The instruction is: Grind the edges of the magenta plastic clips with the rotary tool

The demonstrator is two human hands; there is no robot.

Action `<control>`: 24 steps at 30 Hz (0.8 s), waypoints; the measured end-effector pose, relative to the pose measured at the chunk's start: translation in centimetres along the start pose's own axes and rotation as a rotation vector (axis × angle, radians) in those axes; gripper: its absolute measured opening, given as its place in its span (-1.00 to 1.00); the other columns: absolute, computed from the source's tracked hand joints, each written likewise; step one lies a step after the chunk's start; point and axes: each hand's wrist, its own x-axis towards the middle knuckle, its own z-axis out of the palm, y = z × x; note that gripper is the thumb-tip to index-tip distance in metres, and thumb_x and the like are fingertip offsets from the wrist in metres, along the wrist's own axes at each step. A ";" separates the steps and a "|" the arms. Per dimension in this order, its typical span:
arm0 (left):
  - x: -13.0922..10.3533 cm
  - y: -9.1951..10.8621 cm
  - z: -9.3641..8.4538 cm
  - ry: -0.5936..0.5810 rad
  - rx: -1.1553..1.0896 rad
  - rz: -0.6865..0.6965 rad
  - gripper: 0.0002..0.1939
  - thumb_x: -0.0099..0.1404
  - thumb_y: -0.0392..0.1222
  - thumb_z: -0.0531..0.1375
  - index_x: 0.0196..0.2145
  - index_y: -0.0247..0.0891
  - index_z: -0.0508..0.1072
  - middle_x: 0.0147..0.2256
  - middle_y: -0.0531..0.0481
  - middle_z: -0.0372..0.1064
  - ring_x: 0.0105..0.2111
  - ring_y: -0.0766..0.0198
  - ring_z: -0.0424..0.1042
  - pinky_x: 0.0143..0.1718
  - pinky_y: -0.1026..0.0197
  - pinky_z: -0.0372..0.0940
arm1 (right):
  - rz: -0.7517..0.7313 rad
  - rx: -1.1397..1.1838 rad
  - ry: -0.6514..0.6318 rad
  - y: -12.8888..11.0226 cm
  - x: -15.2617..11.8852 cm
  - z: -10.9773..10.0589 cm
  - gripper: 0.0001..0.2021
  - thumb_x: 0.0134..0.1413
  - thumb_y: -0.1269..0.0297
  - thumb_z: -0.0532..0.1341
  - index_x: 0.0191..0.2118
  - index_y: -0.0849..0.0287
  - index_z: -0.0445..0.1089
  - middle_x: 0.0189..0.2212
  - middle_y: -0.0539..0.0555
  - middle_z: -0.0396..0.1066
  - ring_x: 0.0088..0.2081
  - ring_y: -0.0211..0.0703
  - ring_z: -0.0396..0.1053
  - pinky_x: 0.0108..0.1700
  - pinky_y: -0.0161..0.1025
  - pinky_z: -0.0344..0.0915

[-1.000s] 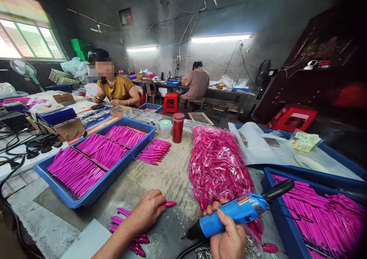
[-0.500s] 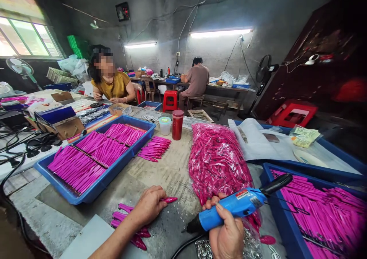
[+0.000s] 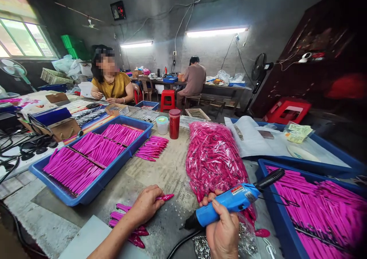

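My left hand (image 3: 147,203) is closed on a small glossy magenta piece (image 3: 166,197), whose pointed end sticks out to the right just over the table. My right hand (image 3: 223,224) is wrapped round a blue electric screwdriver (image 3: 220,206) with a black nose, tilted down to the left and apart from the piece. Several magenta pieces (image 3: 137,240) lie beneath and beside my left forearm. Tiny metal rings (image 3: 178,209) are scattered between the hands. Behind the tool stands a clear bag full of magenta pieces (image 3: 215,155).
Blue trays of long magenta parts stand at left (image 3: 114,175) and right (image 3: 275,217). Beyond them are a red jar (image 3: 174,124), a lidded white cup (image 3: 162,126) and a row of magenta pieces (image 3: 151,148). Two people sit farther back. A black cable runs below the screwdriver.
The whole view has shifted slightly, so most things sit a little farther left. Both hands keep their holds, and the piece in my left hand shows a little more.
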 end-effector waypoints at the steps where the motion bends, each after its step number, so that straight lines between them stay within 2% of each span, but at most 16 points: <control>1: 0.0 0.0 0.0 -0.004 0.009 0.004 -0.90 0.14 -0.27 0.10 -0.43 -0.23 0.41 -0.38 0.03 0.36 -0.29 0.28 0.31 -0.24 0.30 0.17 | 0.005 0.004 0.003 0.0 0.0 0.0 -0.49 -0.46 0.26 0.36 -0.22 0.17 0.27 -0.55 -0.05 0.33 -0.55 -0.21 0.28 -0.46 -0.23 0.26; 5: 0.2 -0.1 0.0 -0.029 0.035 -0.015 -0.92 0.12 -0.29 0.11 -0.44 -0.23 0.42 -0.38 0.05 0.37 -0.30 0.29 0.31 -0.25 0.31 0.16 | 0.010 0.016 -0.002 0.1 0.0 0.0 -0.48 -0.46 0.27 0.36 -0.21 0.17 0.27 -0.55 -0.06 0.32 -0.55 -0.22 0.28 -0.45 -0.24 0.26; 13: 0.7 0.3 0.0 -0.038 0.062 -0.176 -0.91 0.04 -0.30 0.18 -0.41 -0.24 0.43 -0.39 0.10 0.38 -0.32 0.29 0.31 -0.29 0.31 0.14 | 0.011 0.027 0.001 0.3 0.2 -0.1 -0.53 -0.45 0.28 0.35 -0.26 0.16 0.26 -0.53 -0.06 0.32 -0.53 -0.21 0.30 -0.45 -0.23 0.26; 19: 0.5 0.6 0.1 -0.023 0.082 -0.129 -0.93 0.07 -0.31 0.17 -0.43 -0.23 0.42 -0.39 0.08 0.38 -0.30 0.29 0.32 -0.27 0.31 0.12 | 0.002 0.019 -0.018 0.3 0.2 -0.3 -0.56 -0.40 0.27 0.34 -0.26 0.16 0.25 -0.52 -0.06 0.31 -0.53 -0.23 0.29 -0.46 -0.25 0.26; 24: 0.4 0.9 0.1 -0.024 0.083 -0.146 -0.93 0.07 -0.33 0.17 -0.44 -0.22 0.43 -0.39 0.08 0.38 -0.29 0.30 0.32 -0.25 0.31 0.12 | -0.008 0.018 -0.051 0.3 0.1 -0.2 -0.59 -0.38 0.28 0.33 -0.28 0.15 0.25 -0.53 -0.07 0.30 -0.53 -0.24 0.28 -0.45 -0.25 0.25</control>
